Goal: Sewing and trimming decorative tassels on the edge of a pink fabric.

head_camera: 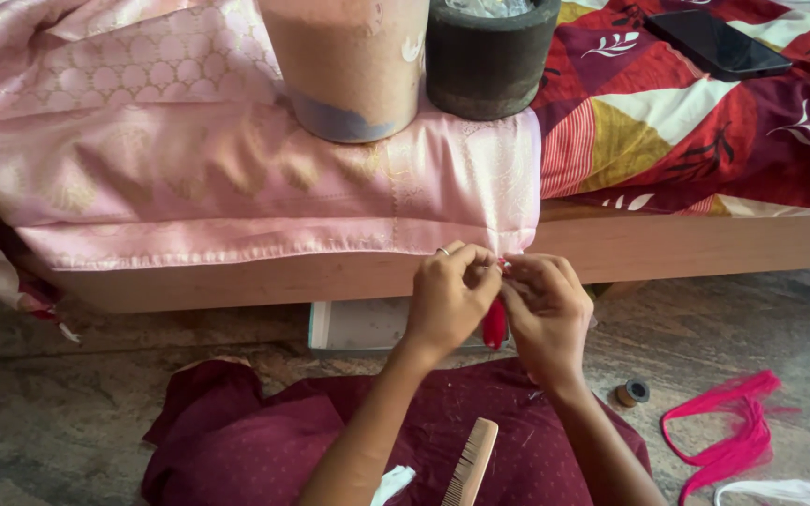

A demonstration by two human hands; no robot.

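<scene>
A wooden bed (667, 245) fills the top of my view, covered by a red patterned bedspread (705, 122). Over its edge hangs pink silk fabric (236, 178), pinned down, it seems, by a tan cylindrical container (349, 66) and a dark stone mortar (487, 61) so the hem stays taut in front of me. A black phone (716, 42) lies further back. On the stone floor (77, 403), maroon cloth (264, 440) covers my lap, where a wooden comb (471, 464) rests; pink thread strands (733, 440) and a small thread spool (632, 392) lie to my right. My left hand (447, 300) and right hand (546, 314) meet at the hem's corner — fingertips pinched closed on a small red tassel (495, 323) that dangles between them.
</scene>
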